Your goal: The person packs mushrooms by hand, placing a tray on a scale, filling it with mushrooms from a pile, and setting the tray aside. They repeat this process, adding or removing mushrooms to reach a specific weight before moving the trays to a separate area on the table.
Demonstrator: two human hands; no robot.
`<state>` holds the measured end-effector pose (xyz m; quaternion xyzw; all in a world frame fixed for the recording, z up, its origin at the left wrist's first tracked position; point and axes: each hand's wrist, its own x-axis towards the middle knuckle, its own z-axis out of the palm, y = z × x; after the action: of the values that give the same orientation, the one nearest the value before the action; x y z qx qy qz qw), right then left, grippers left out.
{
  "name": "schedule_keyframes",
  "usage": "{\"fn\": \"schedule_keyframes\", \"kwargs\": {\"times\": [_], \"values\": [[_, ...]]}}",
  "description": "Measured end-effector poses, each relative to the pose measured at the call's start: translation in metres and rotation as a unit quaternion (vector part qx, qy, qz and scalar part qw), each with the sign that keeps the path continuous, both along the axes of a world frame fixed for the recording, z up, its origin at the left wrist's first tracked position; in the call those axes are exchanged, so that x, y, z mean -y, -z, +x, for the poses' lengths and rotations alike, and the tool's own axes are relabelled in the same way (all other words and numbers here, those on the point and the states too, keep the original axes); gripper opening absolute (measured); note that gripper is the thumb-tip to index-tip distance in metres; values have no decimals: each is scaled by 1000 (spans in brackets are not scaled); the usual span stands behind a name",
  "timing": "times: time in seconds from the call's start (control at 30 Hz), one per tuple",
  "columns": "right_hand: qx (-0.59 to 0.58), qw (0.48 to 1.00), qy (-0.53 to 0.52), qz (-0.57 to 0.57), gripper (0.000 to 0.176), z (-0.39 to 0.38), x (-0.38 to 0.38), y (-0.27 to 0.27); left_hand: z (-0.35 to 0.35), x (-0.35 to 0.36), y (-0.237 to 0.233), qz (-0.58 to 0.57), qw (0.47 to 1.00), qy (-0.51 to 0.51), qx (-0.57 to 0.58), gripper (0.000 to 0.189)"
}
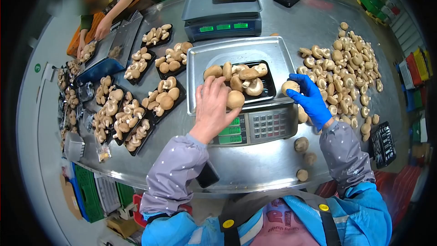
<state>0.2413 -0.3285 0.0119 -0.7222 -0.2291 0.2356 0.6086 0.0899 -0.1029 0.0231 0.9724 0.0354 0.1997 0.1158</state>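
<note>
A black plastic tray [270, 92] with several shiitake mushrooms [249, 75] in it rests on the metal pan of a scale [200, 59]. My bare left hand [213, 105] is at the tray's near left corner, its thumb and fingers around a round-capped shiitake mushroom [235, 99]. Just right of the tray, my right hand [310, 98], in a blue glove, pinches another shiitake mushroom [290, 87]. Green digits glow on the scale's display [230, 130], partly covered by my left hand; its keypad [266, 125] is beside it.
A large heap of loose mushrooms [348, 79] spreads on the right. Filled trays [164, 100] crowd the left. A second scale [223, 23] stands behind, an empty black tray [383, 145] lies right, and a phone [207, 174] lies near the front edge. A co-worker's hand [104, 27] works at far left.
</note>
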Motion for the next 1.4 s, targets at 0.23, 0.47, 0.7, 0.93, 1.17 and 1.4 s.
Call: {"fn": "schedule_keyframes", "kwargs": {"times": [0.23, 0.47, 0.7, 0.93, 1.17, 1.4], "values": [[-16, 1000, 14, -6, 45, 5, 25, 6, 32, 42, -22, 25, 992, 71, 99, 52], [-23, 999, 29, -6, 42, 14, 55, 11, 74, 56, 7, 180, 984, -10, -5, 57], [-2, 994, 38, -100, 38, 26, 80, 32, 19, 3, -31, 23, 994, -97, 51, 62], [118, 987, 21, -108, 31, 25, 35, 13, -16, -50, 18, -546, 799, -183, -173, 53], [57, 989, -51, -125, 54, 27, -35, 24, 2, -30, 31, -577, 782, -209, -107, 50], [-10, 998, -34, -48, 56, 23, -76, 7, 5, -47, 26, -798, 582, -152, 20, 61]]}}
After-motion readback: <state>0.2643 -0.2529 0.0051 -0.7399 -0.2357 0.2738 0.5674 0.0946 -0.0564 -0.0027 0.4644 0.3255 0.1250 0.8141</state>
